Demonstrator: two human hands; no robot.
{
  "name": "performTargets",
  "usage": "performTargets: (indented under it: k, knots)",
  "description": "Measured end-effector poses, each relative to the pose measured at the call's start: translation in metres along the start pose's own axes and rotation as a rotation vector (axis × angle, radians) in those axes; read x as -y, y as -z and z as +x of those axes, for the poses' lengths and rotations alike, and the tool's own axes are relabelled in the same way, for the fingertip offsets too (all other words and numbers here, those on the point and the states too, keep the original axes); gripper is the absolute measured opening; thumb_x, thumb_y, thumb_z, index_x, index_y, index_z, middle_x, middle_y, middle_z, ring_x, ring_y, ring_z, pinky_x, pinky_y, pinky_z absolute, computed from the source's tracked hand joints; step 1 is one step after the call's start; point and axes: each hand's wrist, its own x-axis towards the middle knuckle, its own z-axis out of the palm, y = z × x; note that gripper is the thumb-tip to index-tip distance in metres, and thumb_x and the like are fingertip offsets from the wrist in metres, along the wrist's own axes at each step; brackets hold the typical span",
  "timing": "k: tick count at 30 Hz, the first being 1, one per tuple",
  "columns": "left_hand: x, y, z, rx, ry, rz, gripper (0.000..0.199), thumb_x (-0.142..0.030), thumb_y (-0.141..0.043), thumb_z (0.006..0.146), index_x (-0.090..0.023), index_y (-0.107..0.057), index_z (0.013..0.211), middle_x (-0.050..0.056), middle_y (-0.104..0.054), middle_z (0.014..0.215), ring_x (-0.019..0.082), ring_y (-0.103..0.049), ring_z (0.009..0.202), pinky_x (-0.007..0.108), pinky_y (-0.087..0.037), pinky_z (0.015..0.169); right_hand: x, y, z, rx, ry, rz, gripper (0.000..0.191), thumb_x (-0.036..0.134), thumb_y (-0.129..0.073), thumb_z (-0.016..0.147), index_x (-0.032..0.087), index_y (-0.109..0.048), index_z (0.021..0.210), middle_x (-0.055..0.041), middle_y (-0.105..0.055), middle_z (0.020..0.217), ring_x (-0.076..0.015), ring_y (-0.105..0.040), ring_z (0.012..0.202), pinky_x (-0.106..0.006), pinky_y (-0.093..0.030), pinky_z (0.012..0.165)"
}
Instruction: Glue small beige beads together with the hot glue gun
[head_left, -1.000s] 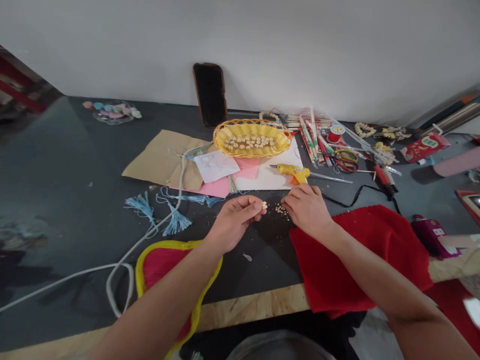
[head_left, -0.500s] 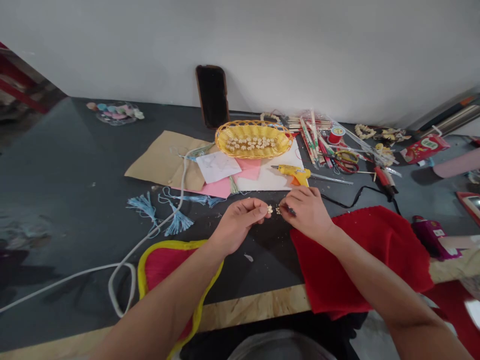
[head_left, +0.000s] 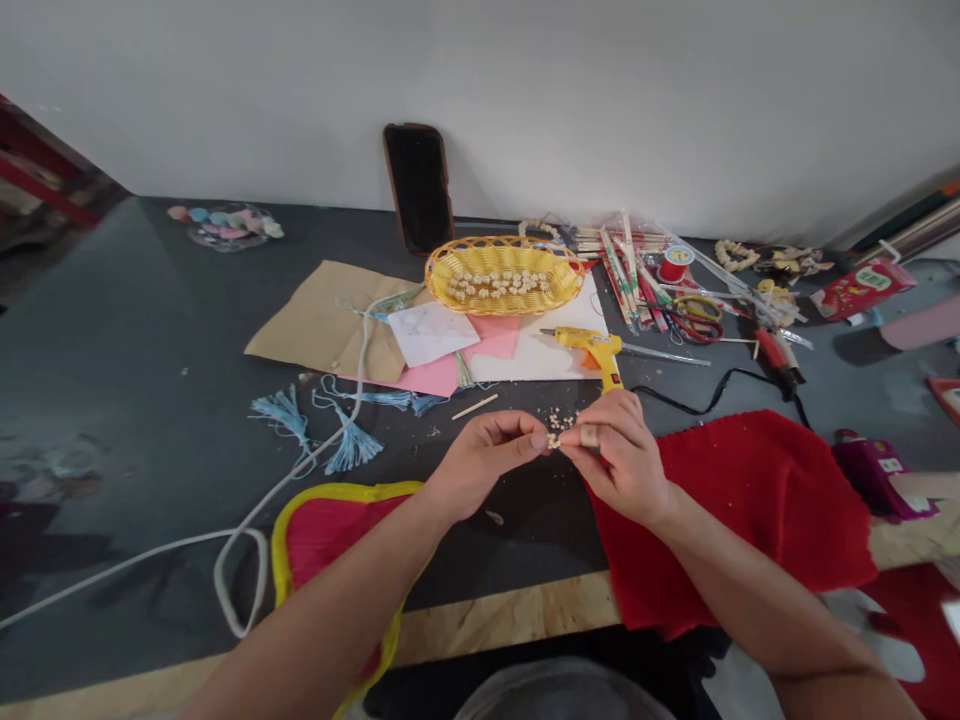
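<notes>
Between its thumb and fingers, my left hand (head_left: 491, 455) pinches a small cream cluster (head_left: 553, 440) of bead-like pieces. My right hand (head_left: 619, 450) touches that cluster from the right, thumb and forefinger pressed together; what lies between those fingertips is too small to make out. Just beyond the fingers, several loose cream pieces (head_left: 556, 419) are scattered on the dark tabletop. A yellow glue gun (head_left: 592, 347) lies behind my right hand, a clear glue stick in its rear. Farther back, a yellow woven basket (head_left: 450, 262) holds several similar cream clusters.
A thin wooden stick (head_left: 474, 406) lies near my left hand. Blue tassels (head_left: 352, 445) and a white cable (head_left: 277, 490) are at left. Red cloth (head_left: 750, 510) lies under my right forearm. Scissors (head_left: 697, 315), a red thread spool (head_left: 676, 264) and wrapped sticks crowd the back right. A phone (head_left: 418, 190) leans on the wall.
My right hand has come from the loose pieces on the table to meet the cluster in my left hand. The wooden stick now shows beside my left hand.
</notes>
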Motion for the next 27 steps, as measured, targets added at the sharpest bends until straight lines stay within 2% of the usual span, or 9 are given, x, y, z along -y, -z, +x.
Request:
performTargets:
  k: [12, 16, 22, 27]
  knots:
    - [0.0007, 0.0005, -0.0004, 0.023, 0.014, 0.020, 0.020, -0.033, -0.076, 0.073, -0.014, -0.070, 0.072, 0.001, -0.063, 0.070, 0.012, -0.051, 0.067, 0.024, -0.037, 0.067, -0.0023, 0.0011, -0.0020, -0.003, -0.026, 0.030, 0.007, 0.023, -0.061, 0.090, 0.024, -0.067, 0.086, -0.0024, -0.063, 0.079, -0.0172, -0.058, 0.077, -0.037, -0.045, 0.076]
    - [0.0020, 0.0009, 0.0000, -0.005, 0.019, 0.002, 0.021, -0.034, -0.078, 0.072, -0.014, -0.071, 0.072, 0.002, -0.064, 0.070, 0.012, -0.053, 0.068, 0.024, -0.038, 0.068, -0.0032, 0.0033, -0.0035, -0.040, 0.024, 0.054, 0.005, 0.021, -0.064, 0.087, 0.024, -0.067, 0.091, -0.0027, -0.064, 0.082, -0.0168, -0.058, 0.077, -0.037, -0.046, 0.074]
    - [0.0017, -0.0009, -0.0005, -0.018, 0.021, -0.013, 0.022, -0.034, -0.078, 0.071, -0.014, -0.071, 0.071, 0.001, -0.062, 0.069, 0.011, -0.051, 0.067, 0.024, -0.037, 0.067, -0.0037, 0.0034, -0.0059, -0.022, 0.065, -0.004, 0.013, 0.016, -0.071, 0.081, 0.024, -0.068, 0.091, -0.0012, -0.066, 0.080, -0.0166, -0.058, 0.077, -0.037, -0.044, 0.074]
    - [0.0013, -0.0015, -0.0003, -0.015, 0.033, -0.028, 0.023, -0.034, -0.079, 0.070, -0.013, -0.071, 0.070, 0.001, -0.063, 0.068, 0.011, -0.051, 0.066, 0.024, -0.036, 0.066, -0.0039, 0.0037, -0.0057, -0.014, 0.085, -0.029, 0.012, 0.016, -0.071, 0.081, 0.026, -0.068, 0.088, -0.0002, -0.067, 0.080, -0.0161, -0.057, 0.078, -0.037, -0.042, 0.075]
